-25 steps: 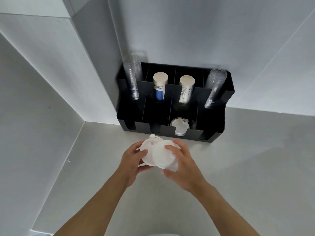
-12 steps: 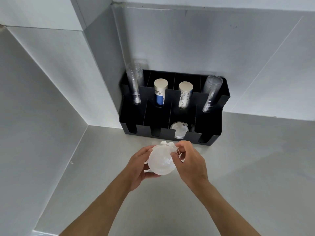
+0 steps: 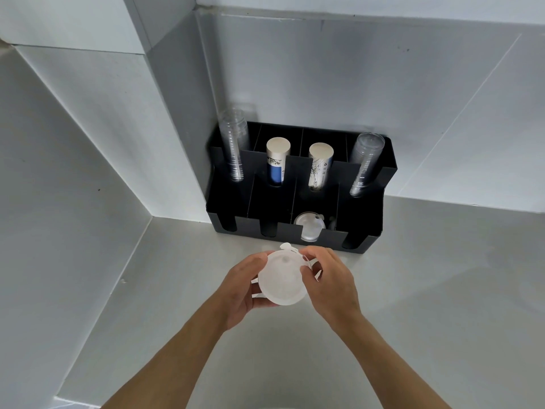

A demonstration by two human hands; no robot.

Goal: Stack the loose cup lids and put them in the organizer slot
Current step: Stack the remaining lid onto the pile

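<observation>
A stack of translucent white cup lids (image 3: 282, 278) is held between both hands just above the grey counter. My left hand (image 3: 240, 286) cups the stack from the left and below. My right hand (image 3: 330, 280) pinches its right edge with thumb and fingers. A small tab sticks up at the stack's top. Right behind the hands stands the black organizer (image 3: 365, 231), in the corner. Its third front slot from the left holds more clear lids (image 3: 309, 228).
The organizer's back row holds two stacks of clear cups (image 3: 234, 146) (image 3: 365, 163) and two stacks of paper cups (image 3: 277, 160) (image 3: 319, 165). Grey walls close in at the left and behind. The grey counter (image 3: 442, 290) stretches to the right.
One second ago two lids sat side by side in my hands; they now lie one on the other as a single stack. The view has tilted upward.
</observation>
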